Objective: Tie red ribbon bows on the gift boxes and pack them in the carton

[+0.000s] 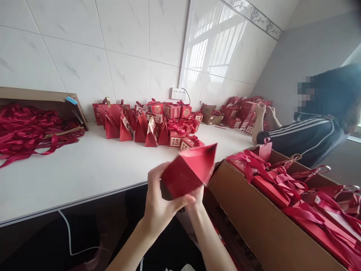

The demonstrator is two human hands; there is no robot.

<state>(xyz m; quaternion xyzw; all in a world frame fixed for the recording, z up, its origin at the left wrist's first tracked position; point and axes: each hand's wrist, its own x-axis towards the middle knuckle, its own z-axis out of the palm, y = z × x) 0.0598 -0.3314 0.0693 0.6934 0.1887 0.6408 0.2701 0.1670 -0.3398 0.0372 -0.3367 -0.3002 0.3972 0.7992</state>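
Observation:
A red folded paper gift box is held up in front of me, tilted, just off the front edge of the table. My left hand grips its left side, with the thumb across the bottom. Most of my right hand is hidden behind the box; it supports the lower right side. On the white table beyond stand several red pointed gift boxes, some with printed tags. Beside them is a pile of finished-looking red boxes with bows and gold characters.
A cardboard carton full of red ribboned boxes stands to my right. At left lies a heap of red ribbons in an open carton. A co-worker handles red boxes at the far right. A power strip hangs on the wall.

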